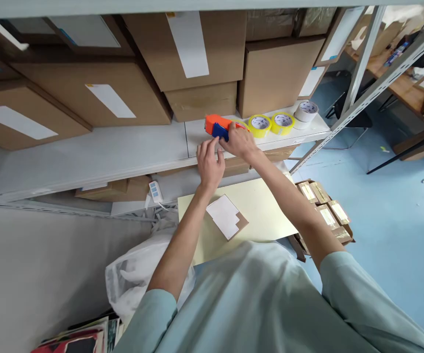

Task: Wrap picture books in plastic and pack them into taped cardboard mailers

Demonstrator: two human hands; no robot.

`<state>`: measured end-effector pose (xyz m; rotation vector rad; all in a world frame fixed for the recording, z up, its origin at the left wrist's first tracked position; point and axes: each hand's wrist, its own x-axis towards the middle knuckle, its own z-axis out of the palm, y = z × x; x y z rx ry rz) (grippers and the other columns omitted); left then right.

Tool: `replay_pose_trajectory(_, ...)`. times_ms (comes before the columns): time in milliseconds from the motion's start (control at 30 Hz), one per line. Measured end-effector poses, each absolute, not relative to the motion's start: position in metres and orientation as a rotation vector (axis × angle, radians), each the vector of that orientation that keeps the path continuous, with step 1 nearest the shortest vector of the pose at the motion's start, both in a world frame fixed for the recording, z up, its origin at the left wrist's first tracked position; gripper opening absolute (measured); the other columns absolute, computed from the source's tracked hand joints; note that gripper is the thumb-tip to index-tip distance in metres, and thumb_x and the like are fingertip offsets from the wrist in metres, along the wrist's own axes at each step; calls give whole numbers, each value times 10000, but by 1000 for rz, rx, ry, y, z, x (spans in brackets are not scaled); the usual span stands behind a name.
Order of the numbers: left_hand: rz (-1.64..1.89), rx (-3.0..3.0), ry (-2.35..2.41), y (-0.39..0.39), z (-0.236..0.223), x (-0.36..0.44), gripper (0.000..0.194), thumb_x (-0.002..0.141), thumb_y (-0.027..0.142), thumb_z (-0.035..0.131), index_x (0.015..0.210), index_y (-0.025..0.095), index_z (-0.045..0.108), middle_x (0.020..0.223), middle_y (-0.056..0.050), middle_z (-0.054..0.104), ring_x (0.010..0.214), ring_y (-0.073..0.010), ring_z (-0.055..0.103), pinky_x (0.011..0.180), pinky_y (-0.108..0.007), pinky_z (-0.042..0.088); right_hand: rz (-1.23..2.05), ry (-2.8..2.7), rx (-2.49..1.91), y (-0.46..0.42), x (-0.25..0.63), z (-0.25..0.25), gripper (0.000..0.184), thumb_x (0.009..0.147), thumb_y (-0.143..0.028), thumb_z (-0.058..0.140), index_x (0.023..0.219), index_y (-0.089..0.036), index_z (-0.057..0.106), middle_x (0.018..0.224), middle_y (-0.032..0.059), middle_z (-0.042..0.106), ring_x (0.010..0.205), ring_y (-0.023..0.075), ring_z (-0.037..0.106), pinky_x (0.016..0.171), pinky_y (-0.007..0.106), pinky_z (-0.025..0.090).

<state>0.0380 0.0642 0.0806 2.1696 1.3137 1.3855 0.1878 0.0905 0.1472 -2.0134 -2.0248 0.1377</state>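
Note:
My right hand (pixel 239 143) is wrapped round an orange and blue tape dispenser (pixel 219 125) above the front of the white shelf. Just left of it, my left hand (pixel 210 165) reaches up with its fingers apart; a fingertip is close to the dispenser, and whether it touches cannot be told. Behind my right hand, a yellow roll of tape is partly hidden. Beside it lie two yellow-edged tape rolls, one (pixel 259 125) left of the other (pixel 283 122), and a white roll (pixel 306 112). Below my hands, a small cardboard piece with white paper (pixel 226 216) rests on the pale yellow tabletop (pixel 266 208).
Cardboard boxes (pixel 204 54) fill the back of the shelf (pixel 141 147). A power strip (pixel 156 192) hangs lower left, above a white plastic bag (pixel 141 269). Small packed boxes (pixel 325 213) stand at the right by the metal upright (pixel 377 83).

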Motion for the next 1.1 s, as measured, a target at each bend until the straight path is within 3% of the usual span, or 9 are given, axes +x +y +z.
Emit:
replay_pose_trajectory(200, 1272, 2216, 1300, 47, 58, 23, 326, 1147, 258, 463, 1308, 232, 745, 1266, -135, 779, 1230, -282, 705, 1158, -453, 536, 174, -2150, -1914, 137, 190, 98, 521, 1118, -312, 478, 1470, 65, 552, 1237, 326, 788, 1275, 435, 743, 1280, 670, 352)
replay_pose_trajectory(333, 1034, 2228, 1245, 23, 15, 24, 302, 1133, 232, 483, 1205, 226, 776, 1194, -120, 802, 1164, -264, 743, 1100, -411, 563, 89, -2086, -1809, 117, 200, 79, 566, 1147, -386, 459, 1537, 20, 516, 1547, 360, 614, 1525, 449, 541, 1349, 707, 261)
replay_pose_trajectory(433, 846, 2182, 1277, 11, -25, 17, 288, 1106, 214, 506, 1156, 223, 790, 1197, -124, 811, 1156, -272, 751, 1096, -412, 564, 53, -1924, -1758, 62, 215, 50, 606, 1188, -532, 363, 1615, -121, 487, 1688, 275, 493, 1588, 429, 461, 1339, 698, 324)
replay_pose_trajectory(533, 641, 2106, 1386, 5, -67, 1, 238, 1084, 274, 573, 1068, 214, 803, 1195, -141, 817, 1141, -295, 749, 1094, -423, 561, 256, -1639, -1800, -23, 231, -8, 641, 1176, -655, 335, 1574, -192, 530, 1591, 242, 583, 1498, 397, 559, 1280, 646, 443)
replay_pose_trajectory(633, 416, 2052, 1452, 6, -103, -11, 289, 1095, 360, 574, 1046, 207, 815, 1245, -156, 822, 1186, -318, 739, 1116, -434, 546, 710, -1301, -1996, -112, 234, -73, 682, 1122, -746, 431, 1455, -175, 600, 1443, 252, 680, 1298, 371, 696, 1172, 577, 556)
replay_pose_trajectory(733, 219, 2016, 1471, 11, -129, -12, 374, 1118, 398, 538, 1263, 173, 799, 1393, -185, 790, 1299, -341, 706, 1179, -453, 504, 1198, -843, -2205, -174, 223, -115, 633, 1079, -725, 549, 1348, -162, 657, 1383, 248, 733, 1317, 372, 703, 1187, 548, 549)
replay_pose_trajectory(833, 27, 1971, 1544, 15, -143, -4, 496, 1133, 492, 516, 1411, 149, 743, 1430, -218, 770, 1351, -377, 678, 1202, -492, 477, 1504, -452, -2080, -201, 206, -133, 544, 1047, -687, 632, 1239, -183, 709, 1348, 197, 763, 1355, 339, 703, 1205, 485, 558)
replay_pose_trajectory(967, -35, 1923, 1597, 11, -150, 5, 537, 1134, 559, 500, 1382, 154, 749, 1352, -234, 791, 1322, -403, 676, 1186, -522, 476, 1663, -121, -1731, -205, 191, -138, 394, 1058, -579, 666, 1136, -200, 739, 1410, 178, 763, 1349, 278, 730, 1193, 404, 598)
replay_pose_trajectory(1100, 161, 1888, 1636, -1, -147, 2, 510, 1102, 573, 574, 1310, 148, 762, 1303, -242, 797, 1287, -405, 680, 1175, -517, 479, 1643, -172, -1641, -209, 196, -137, 343, 1082, -528, 637, 1126, -210, 759, 1433, 162, 783, 1378, 282, 736, 1252, 459, 569)
